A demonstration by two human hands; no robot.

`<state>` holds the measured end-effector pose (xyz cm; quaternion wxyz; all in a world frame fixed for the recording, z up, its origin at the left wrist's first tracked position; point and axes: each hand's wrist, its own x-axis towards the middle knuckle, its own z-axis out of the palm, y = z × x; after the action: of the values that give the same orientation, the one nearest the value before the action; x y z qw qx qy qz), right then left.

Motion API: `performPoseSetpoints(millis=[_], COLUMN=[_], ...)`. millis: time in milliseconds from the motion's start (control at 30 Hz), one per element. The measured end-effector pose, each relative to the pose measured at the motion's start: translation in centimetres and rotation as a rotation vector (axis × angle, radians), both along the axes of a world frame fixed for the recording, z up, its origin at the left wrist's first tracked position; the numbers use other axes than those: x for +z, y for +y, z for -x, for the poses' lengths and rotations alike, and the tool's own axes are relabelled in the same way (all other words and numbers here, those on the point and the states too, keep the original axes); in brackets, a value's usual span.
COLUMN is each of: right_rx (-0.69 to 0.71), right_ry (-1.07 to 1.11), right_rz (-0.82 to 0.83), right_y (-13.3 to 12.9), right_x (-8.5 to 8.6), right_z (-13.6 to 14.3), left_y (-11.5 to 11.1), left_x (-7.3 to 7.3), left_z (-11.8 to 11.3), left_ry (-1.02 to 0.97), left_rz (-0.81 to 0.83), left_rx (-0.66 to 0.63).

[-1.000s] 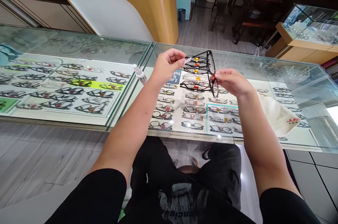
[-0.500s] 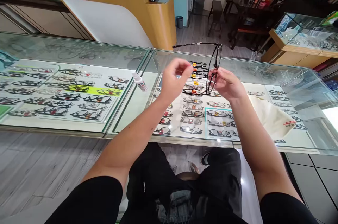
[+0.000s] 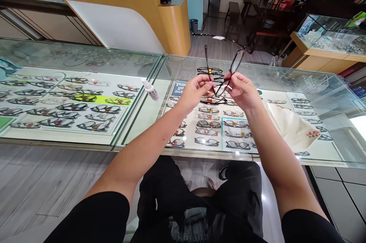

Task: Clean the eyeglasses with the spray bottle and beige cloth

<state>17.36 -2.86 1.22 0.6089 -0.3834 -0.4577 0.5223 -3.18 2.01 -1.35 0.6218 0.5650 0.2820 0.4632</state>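
Note:
A pair of black-framed glasses (image 3: 237,61) is held up above the glass display counter, its temples unfolded and pointing away. My right hand (image 3: 242,89) pinches the frame near the middle, between the two lenses. The fingers of my left hand (image 3: 197,91) are closed on the left side of the same glasses, by a temple and the lower lens. A small white tag hangs on the far temple. Below both hands, rows of glasses (image 3: 208,124) lie inside the counter.
A small white bottle (image 3: 150,90) stands on the glass left of my hands. A cream cloth (image 3: 293,127) with red lettering lies on the right. Behind the counter are a yellow desk (image 3: 175,25), a stool (image 3: 233,16) and a person seated at a dark table.
My left hand has moved right and closed on the glasses. The glasses have turned and tilted, so both temples now show.

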Motion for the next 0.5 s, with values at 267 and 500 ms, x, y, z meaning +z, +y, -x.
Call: performPoseSetpoints(millis=[267, 500], right_rx=[-0.081, -0.174], right_ry=[0.090, 0.068], right_rz=[-0.037, -0.091], right_y=[0.4, 0.2], right_x=[0.1, 0.6], right_z=[-0.9, -1.7], left_y=[0.5, 0.3], left_x=[0.1, 1.0], left_z=[0.3, 1.1], left_ry=[-0.065, 0.181], left_rz=[0.184, -0.293], left_rx=[-0.001, 0.363])
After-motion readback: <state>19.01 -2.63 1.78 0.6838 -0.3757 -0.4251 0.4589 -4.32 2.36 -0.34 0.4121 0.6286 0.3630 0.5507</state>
